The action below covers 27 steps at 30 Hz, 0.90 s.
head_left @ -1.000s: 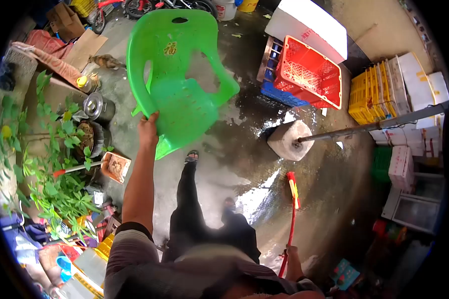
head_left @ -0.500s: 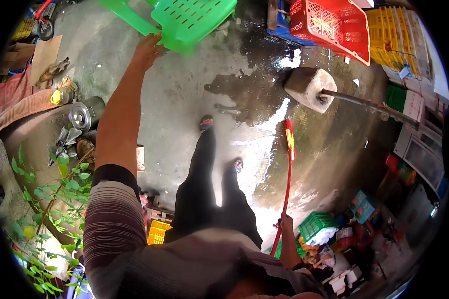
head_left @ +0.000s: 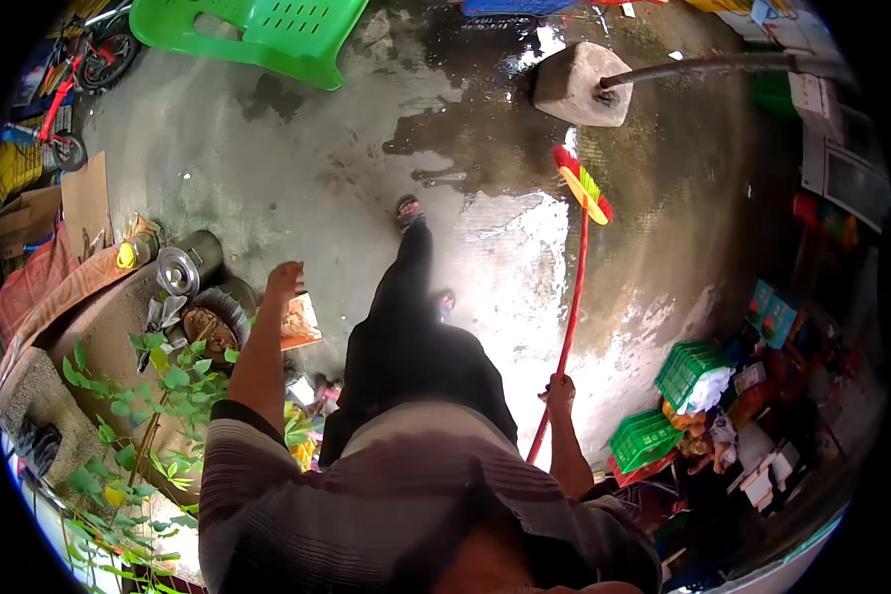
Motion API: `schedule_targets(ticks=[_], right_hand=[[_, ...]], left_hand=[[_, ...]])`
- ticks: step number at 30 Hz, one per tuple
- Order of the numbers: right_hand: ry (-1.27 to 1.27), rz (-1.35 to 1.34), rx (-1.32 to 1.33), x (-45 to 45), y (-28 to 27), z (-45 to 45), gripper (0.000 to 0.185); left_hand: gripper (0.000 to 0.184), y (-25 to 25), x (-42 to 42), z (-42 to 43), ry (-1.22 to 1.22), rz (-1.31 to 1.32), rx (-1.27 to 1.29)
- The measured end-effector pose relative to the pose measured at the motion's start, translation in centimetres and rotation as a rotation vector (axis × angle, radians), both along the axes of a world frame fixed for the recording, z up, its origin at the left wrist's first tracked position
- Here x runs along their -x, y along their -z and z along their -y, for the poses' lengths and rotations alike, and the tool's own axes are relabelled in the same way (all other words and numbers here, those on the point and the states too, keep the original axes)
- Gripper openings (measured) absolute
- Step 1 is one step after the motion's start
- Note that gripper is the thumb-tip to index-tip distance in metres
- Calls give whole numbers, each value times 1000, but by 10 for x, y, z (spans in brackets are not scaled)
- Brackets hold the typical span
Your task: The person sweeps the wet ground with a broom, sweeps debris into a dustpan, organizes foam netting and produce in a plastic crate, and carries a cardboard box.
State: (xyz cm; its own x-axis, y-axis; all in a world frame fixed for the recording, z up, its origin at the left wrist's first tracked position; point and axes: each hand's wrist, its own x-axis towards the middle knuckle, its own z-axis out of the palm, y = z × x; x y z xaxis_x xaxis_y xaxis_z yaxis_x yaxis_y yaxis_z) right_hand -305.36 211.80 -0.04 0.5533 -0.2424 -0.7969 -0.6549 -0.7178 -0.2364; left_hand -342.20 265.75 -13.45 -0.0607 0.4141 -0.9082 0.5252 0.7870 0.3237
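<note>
My right hand [head_left: 559, 394] is wrapped round the long red handle of a broom [head_left: 575, 297]. Its yellow, red and green head lies out in front on the wet concrete floor. My left hand [head_left: 286, 280] hangs low beside my left leg, holding nothing; its fingers look loosely parted. At the top left stands a green plastic chair [head_left: 287, 45] with slots, well away from that hand. Near the left hand, on the floor, are a reddish dustpan-like flat piece [head_left: 301, 322] and a metal pot [head_left: 190, 262] with a lid.
A concrete block [head_left: 584, 84] with a metal pole rises beyond the broom. On the left are a red balance bike [head_left: 59, 104], cardboard [head_left: 87, 203] and a leafy plant [head_left: 148, 396]. Green baskets [head_left: 691, 376] and heaped goods line the right side. Dark puddles wet the floor.
My left hand has come off the green chair and dropped back to my side. The chair now sits farther up and left in view. The broom has moved along in my right hand.
</note>
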Motion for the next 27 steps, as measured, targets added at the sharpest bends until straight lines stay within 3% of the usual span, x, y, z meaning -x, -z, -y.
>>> schedule_targets(ticks=[5,9,10,11,13,15,16,18,21,22,23,24,25,26,27], right_hand=[[-9,-19,-34,58,18,58,40],[137,10,-173,127,47,125,49],[52,1,-152,146,49,145,51],[-35,89,-234,175,59,176,48],[36,36,-120,207,46,192,45],[-374,383,-34,292,122,288,44],[-331,309,-7,304,136,300,44],[-249,158,53,327,162,322,45],[-7,22,55,282,159,282,44],[-171,110,63,272,192,290,44],[-103,98,-5,250,215,287,44],[-405,565,30,223,267,292,46],[-178,346,-35,159,288,268,46],[-251,401,-30,86,320,247,46],[-43,183,-31,-13,249,164,43]], left_hand=[[23,-29,60,122,94,-117,205],[19,-58,72,187,86,-137,157],[17,-70,75,200,104,-145,150],[15,-77,78,211,121,-152,140],[12,-76,104,224,121,-85,200],[11,-74,133,223,165,-64,260],[13,-101,107,233,235,-175,130],[15,-108,105,222,269,-228,165],[15,-103,104,207,414,-262,182],[15,-110,100,203,464,-293,166],[11,-116,78,208,550,-421,39],[11,-106,87,201,462,-316,52],[10,-95,92,193,376,-204,60],[11,-92,89,190,416,-202,32],[12,-90,85,187,452,-199,1]])
